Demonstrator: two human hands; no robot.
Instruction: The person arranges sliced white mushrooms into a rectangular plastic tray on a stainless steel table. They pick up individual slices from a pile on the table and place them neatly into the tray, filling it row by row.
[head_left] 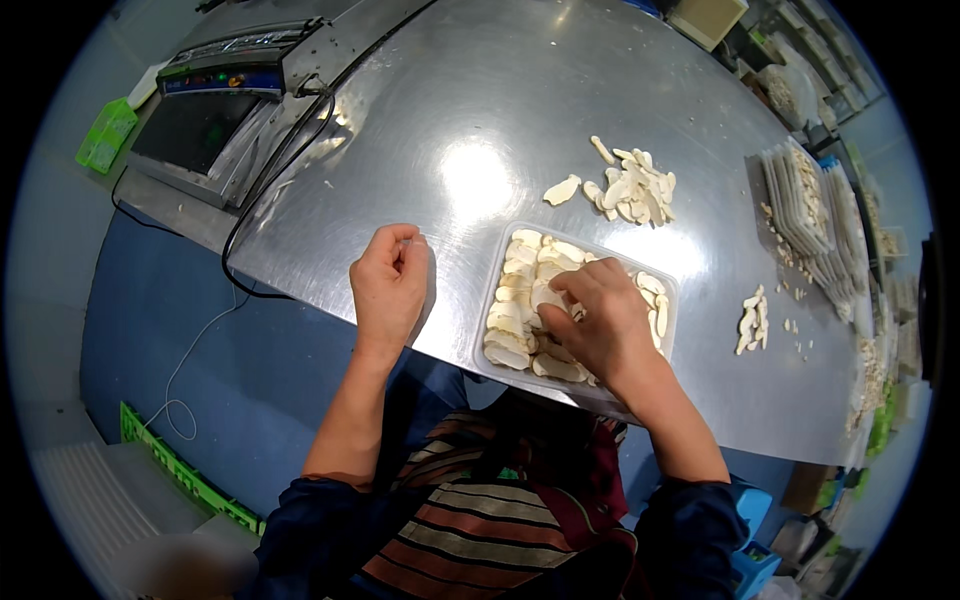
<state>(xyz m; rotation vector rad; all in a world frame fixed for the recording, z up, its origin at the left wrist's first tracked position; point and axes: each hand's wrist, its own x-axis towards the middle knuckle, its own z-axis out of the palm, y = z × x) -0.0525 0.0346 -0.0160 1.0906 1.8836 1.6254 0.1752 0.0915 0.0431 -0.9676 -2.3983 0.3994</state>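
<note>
A clear plastic tray at the table's near edge holds overlapping rows of cream-white slices, which look like sliced mushroom. My right hand is over the middle of the tray, its thumb and fingers curled around a pale slice among the others. Part of that slice is hidden under the fingers. To the left of the tray, my left hand rests by the table edge with its fingers curled in; whether anything is inside cannot be seen. Beyond the tray lies a loose pile of slices, with a single slice beside it.
The steel table carries a machine with a dark flat top at the far left, and a black cable runs beside it. Stacked clear trays stand at the right, near a small group of slices. Green crates are below left.
</note>
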